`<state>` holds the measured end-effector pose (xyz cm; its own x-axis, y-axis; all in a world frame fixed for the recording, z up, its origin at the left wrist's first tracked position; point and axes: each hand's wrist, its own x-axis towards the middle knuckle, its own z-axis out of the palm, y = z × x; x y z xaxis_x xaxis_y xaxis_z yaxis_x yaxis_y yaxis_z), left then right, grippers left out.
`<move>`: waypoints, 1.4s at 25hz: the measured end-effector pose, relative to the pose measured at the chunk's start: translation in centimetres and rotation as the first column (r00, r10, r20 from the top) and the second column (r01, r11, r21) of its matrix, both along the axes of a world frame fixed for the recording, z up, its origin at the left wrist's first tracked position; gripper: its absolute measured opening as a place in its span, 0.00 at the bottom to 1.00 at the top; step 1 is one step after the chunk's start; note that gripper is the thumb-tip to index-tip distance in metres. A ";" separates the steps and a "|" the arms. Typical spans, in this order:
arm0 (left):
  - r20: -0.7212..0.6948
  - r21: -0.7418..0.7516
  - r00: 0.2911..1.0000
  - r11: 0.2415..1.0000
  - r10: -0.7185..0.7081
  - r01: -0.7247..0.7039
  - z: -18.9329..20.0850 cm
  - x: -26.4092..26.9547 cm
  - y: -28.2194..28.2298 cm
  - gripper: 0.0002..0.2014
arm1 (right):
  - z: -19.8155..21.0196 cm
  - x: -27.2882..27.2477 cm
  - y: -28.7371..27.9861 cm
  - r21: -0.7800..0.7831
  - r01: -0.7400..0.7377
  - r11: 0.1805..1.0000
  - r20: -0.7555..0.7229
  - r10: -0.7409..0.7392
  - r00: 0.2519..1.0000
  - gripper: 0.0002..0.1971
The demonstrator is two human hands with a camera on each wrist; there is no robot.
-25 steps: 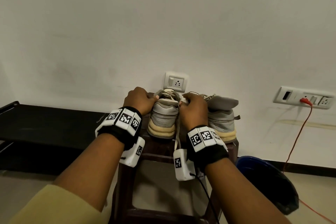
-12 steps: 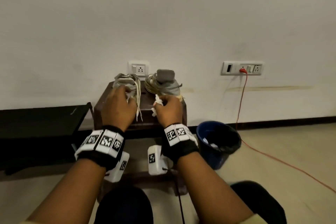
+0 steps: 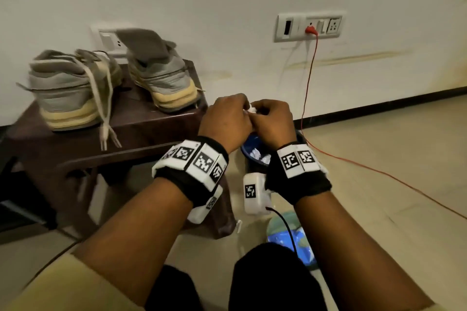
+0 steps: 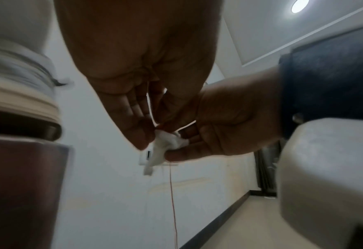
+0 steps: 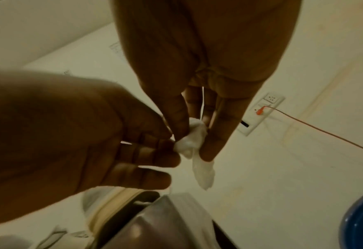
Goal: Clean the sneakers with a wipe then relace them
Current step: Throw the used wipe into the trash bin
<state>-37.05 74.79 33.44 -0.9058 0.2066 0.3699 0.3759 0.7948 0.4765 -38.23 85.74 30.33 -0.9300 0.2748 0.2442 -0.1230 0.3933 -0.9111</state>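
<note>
Both hands, the left hand (image 3: 225, 118) and the right hand (image 3: 271, 118), pinch the small white wipe (image 5: 190, 139) in their fingers above the blue bin (image 3: 252, 156), so letting go straight down should drop it in.

Dark brown stool (image 3: 156, 122) against the wall, two grey sneakers (image 3: 68, 91) standing on top, laces (image 3: 106, 118) dangling over its front edge
</note>
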 end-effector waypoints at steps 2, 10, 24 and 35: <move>0.075 -0.035 0.997 0.999 -0.002 0.005 -1.3 -3.8 3.0 0.15 | -2.2 -2.8 2.8 -0.051 0.010 0.999 0.038 -0.008 0.999 0.14; 0.483 -0.177 0.874 0.972 -0.049 0.152 -13.8 -14.5 11.2 0.10 | -17.5 -11.9 12.3 -0.152 0.207 0.966 0.417 -0.128 0.900 0.19; 0.747 -0.355 0.662 0.881 0.065 0.314 -16.4 -20.5 13.3 0.18 | -15.1 -17.4 19.8 0.248 0.083 0.965 0.699 -0.238 0.675 0.17; 0.787 -0.306 0.612 0.911 0.079 0.276 -12.9 -21.5 14.6 0.17 | -12.4 -17.2 18.0 0.137 0.035 0.990 0.749 -0.126 0.651 0.15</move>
<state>-58.56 89.42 20.56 -0.7714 0.2663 -0.5779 0.0959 0.9465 0.3082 -55.41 103.78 17.93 -0.7809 0.3742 -0.5001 0.6246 0.4622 -0.6295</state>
